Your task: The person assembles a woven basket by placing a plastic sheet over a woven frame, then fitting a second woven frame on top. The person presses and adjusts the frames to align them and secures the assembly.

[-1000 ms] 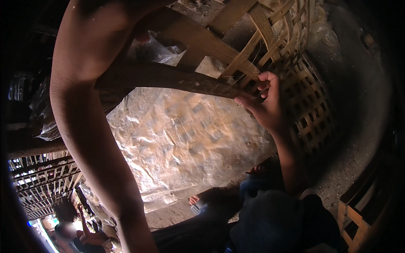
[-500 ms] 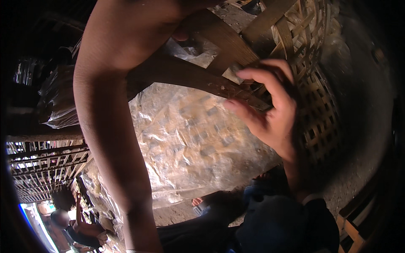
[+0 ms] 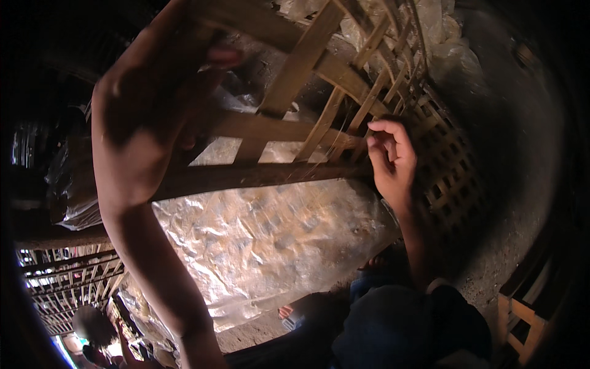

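A woven bamboo basket [image 3: 301, 67] with wide flat strips spans the upper middle, its lattice curving down to the right. At its near right edge, my right hand [image 3: 393, 161] has thumb and forefinger curled together beside the strip ends. Thin fibres [image 3: 334, 142] show near those fingertips; whatever they pinch is too small to make out. My left arm reaches up along the left side, and my left hand [image 3: 206, 64] lies over the far left strips. Shadow and blur hide most of its fingers. A flat bamboo strip [image 3: 264, 175] forms the basket's near edge.
Crinkled clear plastic sheeting [image 3: 264, 246] lies below the basket, close to my legs. Dark plastic [image 3: 74, 190] hangs at left. Another person [image 3: 95, 326] is at lower left by a slatted bamboo structure [image 3: 70, 280]. A wooden frame [image 3: 522, 323] stands at lower right.
The basket has shifted left and turned in view, showing more lattice. My right hand has gone from spread thumb and fingers to a closed curl at its edge. My left arm has moved left.
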A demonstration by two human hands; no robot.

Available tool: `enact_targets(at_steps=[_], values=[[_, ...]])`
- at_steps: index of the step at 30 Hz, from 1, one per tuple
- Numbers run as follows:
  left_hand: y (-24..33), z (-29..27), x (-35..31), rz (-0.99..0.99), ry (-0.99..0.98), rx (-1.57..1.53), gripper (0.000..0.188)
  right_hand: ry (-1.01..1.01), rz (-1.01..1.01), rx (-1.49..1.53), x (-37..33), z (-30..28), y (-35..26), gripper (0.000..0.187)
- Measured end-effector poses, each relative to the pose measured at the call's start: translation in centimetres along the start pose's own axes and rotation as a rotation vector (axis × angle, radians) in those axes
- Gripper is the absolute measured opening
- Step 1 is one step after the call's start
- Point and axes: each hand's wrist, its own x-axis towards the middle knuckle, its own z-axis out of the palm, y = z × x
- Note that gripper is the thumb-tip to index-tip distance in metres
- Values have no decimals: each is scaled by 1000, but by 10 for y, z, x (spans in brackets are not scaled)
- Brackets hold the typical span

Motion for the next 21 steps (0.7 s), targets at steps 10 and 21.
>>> enact_targets(at_steps=[10,21], values=[[-4,-1,-14,110,-62,-25,74,320,95,-154,40,-100,79,19],[-11,-8,-10,119,-80,47,72,403,-257,-526,59,-92,111,30]])
